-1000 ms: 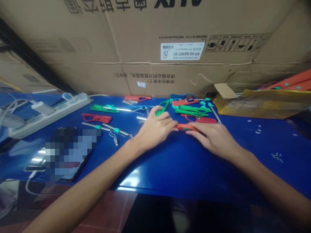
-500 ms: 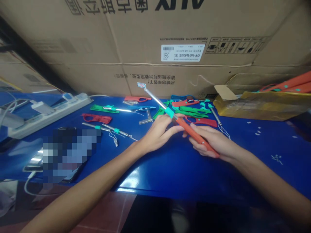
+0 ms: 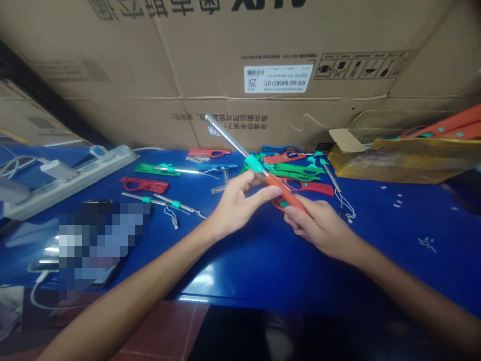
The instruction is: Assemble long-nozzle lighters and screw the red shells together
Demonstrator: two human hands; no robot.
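Note:
An orange lighter with a long metal tube and a green collar is held up at a slant over the blue table, its tube pointing up and left. My left hand pinches it near the collar, thumb along the orange body. Wrapped round the rear of the handle is my right hand. Behind the hands lie green shells, a red shell and another orange-red shell. Metal tubes with green collars and white wires rest to the left, near a red shell.
A large cardboard sheet stands behind the table. A taped box with orange pieces is at the right. A power strip and blurred devices are at the left. Small white bits lie at the right.
The lighter has tilted so its tube points higher, and more of the tube shows. My right hand has shifted its grip, covering the handle's rear end. The view has moved slightly.

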